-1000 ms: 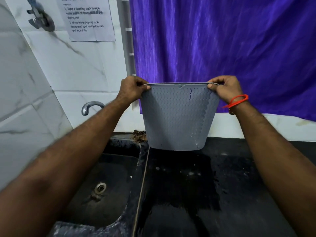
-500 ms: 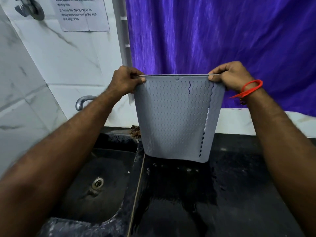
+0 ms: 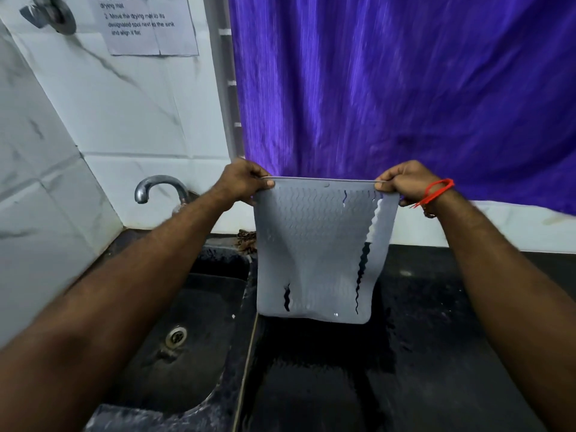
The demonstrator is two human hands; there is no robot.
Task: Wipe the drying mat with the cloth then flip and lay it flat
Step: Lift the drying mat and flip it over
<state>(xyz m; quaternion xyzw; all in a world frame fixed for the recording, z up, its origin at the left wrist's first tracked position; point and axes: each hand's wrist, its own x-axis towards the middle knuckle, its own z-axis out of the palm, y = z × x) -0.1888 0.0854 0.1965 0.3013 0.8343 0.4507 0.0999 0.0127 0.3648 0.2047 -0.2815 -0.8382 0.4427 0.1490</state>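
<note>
Left hand (image 3: 246,182): I pinch the mat's top left corner, thumb on the near face, fingers curled behind.
Right hand (image 3: 402,182): I grip the top right corner the same way; a red band sits on that wrist.
Change: half a second ago the mat hung as one sheet; now I have lowered it nearer the surface, and the tear along its right side has opened into a loose strip.
Meaning: I judge the flip is under way and laying it flat comes next; the split edge may fold under.
Mat (image 3: 311,244): grey, wavy-ribbed, hanging upright between my hands, bottom edge above the wet black surface (image 3: 436,353), just right of the sink (image 3: 187,322); a short slit near the bottom left.
Cloth: not in view.
</note>
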